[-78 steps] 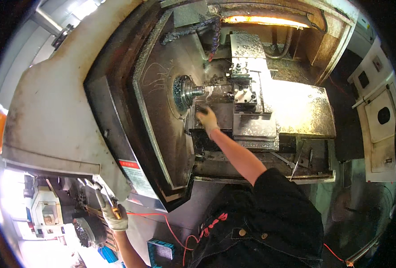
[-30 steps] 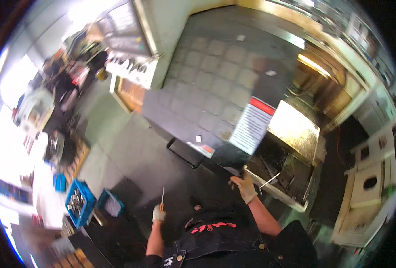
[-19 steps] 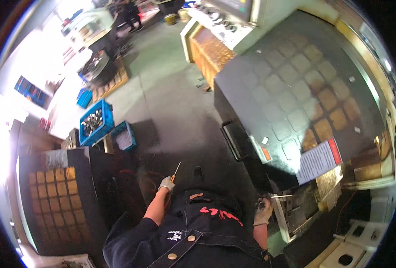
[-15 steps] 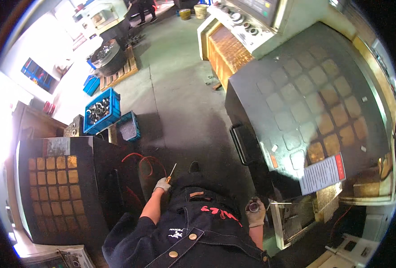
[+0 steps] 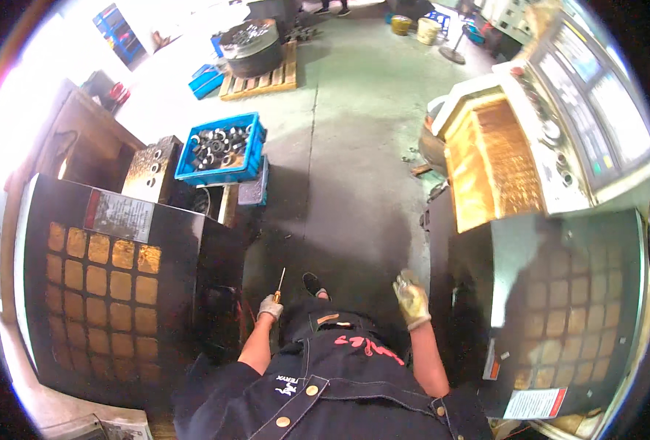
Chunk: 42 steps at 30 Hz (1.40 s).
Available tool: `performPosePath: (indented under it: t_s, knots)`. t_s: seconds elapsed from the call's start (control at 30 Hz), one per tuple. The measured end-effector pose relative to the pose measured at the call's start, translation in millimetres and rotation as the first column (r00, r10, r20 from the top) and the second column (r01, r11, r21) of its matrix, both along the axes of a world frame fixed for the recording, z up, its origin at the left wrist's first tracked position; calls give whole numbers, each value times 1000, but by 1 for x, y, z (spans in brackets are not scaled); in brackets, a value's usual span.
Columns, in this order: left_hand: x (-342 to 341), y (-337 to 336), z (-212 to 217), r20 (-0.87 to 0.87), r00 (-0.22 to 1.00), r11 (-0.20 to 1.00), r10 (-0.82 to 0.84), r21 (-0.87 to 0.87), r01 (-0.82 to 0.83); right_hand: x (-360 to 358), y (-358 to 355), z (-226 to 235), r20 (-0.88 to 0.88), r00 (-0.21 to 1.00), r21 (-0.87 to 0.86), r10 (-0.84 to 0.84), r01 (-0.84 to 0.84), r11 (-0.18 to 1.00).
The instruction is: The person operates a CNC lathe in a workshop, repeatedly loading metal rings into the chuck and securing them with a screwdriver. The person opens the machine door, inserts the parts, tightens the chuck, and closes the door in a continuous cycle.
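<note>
A thin-shafted screwdriver with an orange-yellow handle points forward from my gloved left hand, whose fingers are wrapped round the handle. To the right, my gloved right hand is raised in front of the body, its fingers stretched forward. No object shows in it. The glove looks yellowish and stained. Beside it stands the dark door of the right machine, with a grid of amber window panes. The left machine's gridded door is beyond my left arm.
Ahead on the left, a blue crate holds several metal rings, with a smaller blue bin beside it. Farther off, a dark drum stands on a wooden pallet. A control panel juts out at right above an amber-windowed cabinet.
My view has swung so both machines flank me. My right hand has come up and forward from the right machine, and the dark round part it held no longer shows. The screwdriver stays in my left.
</note>
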<state>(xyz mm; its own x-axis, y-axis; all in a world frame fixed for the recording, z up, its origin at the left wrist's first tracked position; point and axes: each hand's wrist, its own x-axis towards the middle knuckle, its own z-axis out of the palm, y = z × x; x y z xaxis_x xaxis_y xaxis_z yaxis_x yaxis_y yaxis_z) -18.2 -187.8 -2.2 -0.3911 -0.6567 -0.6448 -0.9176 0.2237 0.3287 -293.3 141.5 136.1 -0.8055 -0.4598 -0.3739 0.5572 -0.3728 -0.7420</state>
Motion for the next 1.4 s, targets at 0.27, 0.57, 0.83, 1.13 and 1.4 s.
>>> performPosePath:
  t_s: [0.27,0.57,0.83,1.13,1.4]
  knots:
    - [65,-10,-58,10,966,965,260,24,-260,-56,-244,49,75,750,58,657,-661,748]
    - [93,38,-76,195,583,601,789,-47,-798,-48,-472,2,49,96,400,994,-914,69]
    - [13,77,-12,58,77,76,995,15,-997,-16,-626,-45,142,-296,375,945,-867,-328]
    - [-87,106,52,-197,-39,-63,980,-117,-991,73,-741,-44,22,-136,309,990,-941,-136]
    - [-115,101,67,37,-427,-425,903,-54,-904,90,-784,-97,26,-416,804,909,-531,-267]
